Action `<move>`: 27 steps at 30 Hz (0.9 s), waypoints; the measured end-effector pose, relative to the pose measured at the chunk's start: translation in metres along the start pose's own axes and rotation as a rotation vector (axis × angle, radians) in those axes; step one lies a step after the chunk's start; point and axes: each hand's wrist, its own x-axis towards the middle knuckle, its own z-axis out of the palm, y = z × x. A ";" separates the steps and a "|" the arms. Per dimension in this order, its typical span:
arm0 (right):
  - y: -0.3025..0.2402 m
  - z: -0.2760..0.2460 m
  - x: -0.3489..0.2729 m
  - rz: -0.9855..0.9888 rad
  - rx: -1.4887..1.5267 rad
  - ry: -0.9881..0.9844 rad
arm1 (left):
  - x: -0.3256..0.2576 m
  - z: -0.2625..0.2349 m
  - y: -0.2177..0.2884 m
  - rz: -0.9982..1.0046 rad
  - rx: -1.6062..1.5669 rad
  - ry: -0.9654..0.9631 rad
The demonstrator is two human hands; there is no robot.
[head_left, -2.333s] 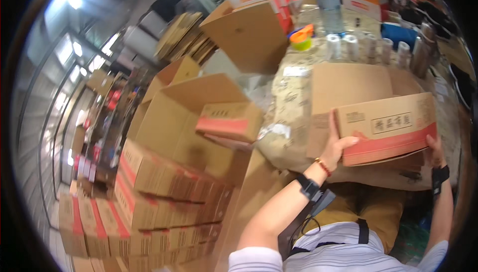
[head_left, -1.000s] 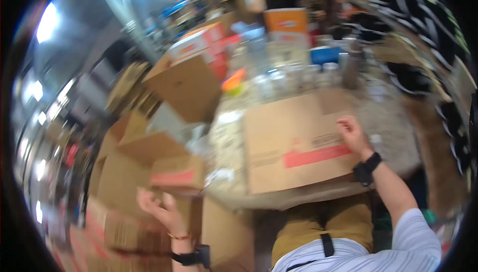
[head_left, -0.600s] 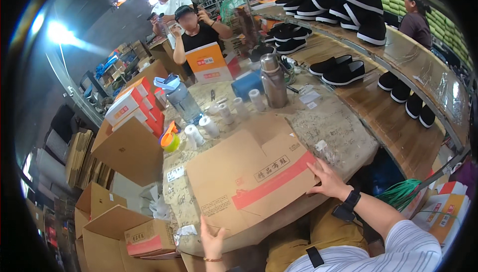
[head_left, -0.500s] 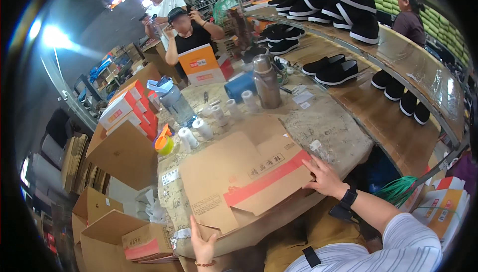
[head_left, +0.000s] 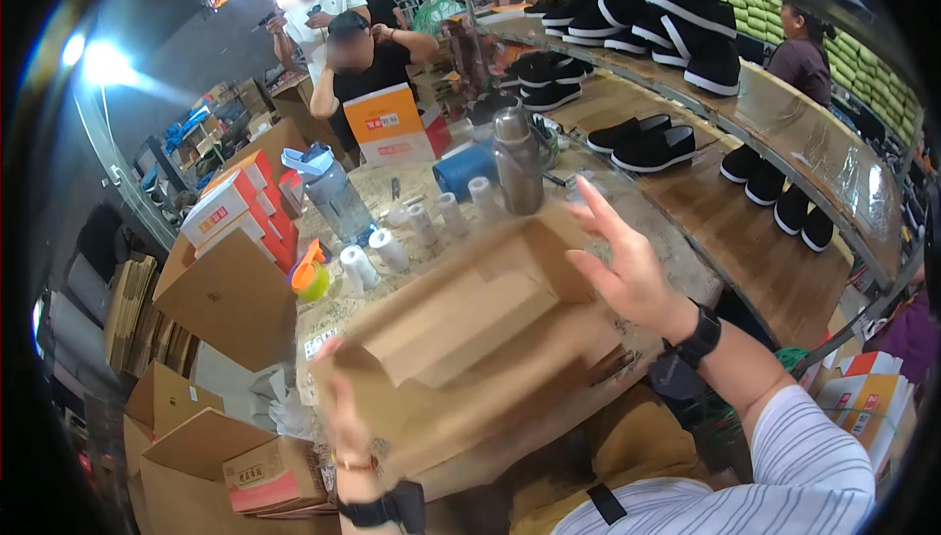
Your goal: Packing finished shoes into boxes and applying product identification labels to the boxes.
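Note:
A brown cardboard carton [head_left: 490, 403], blurred by motion, is opened into a box shape above the table's near side, its hollow facing up. Its left end is gripped by my left hand [head_left: 348, 422], fingertips on the outer side and thumb toward me. At the right end my right hand [head_left: 637, 275] has its fingers stretched and thumb apart, close against the carton's edge; whether it touches is not clear. Beyond the carton are white thread cones [head_left: 389, 249], a clear water bottle [head_left: 333, 197], a metal thermos [head_left: 518, 158] and an orange and yellow-green object [head_left: 311, 275].
Black slip-on shoes [head_left: 655, 146] sit on tiered shelves [head_left: 725, 226] to the right. Orange-white shoe boxes [head_left: 235, 207] and open cartons [head_left: 201, 452] flank the table's left side. Across it, one person [head_left: 377, 74] sits behind another box [head_left: 392, 123]; another stands [head_left: 328, 6].
The flat cardboard sheet with a red stripe has become an open, hollow carton. My left hand has moved up and left onto its end; my right hand has risen with fingers spread.

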 end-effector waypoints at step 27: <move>0.115 0.051 0.028 0.095 0.058 -0.683 | 0.026 0.053 0.047 0.290 0.806 -0.266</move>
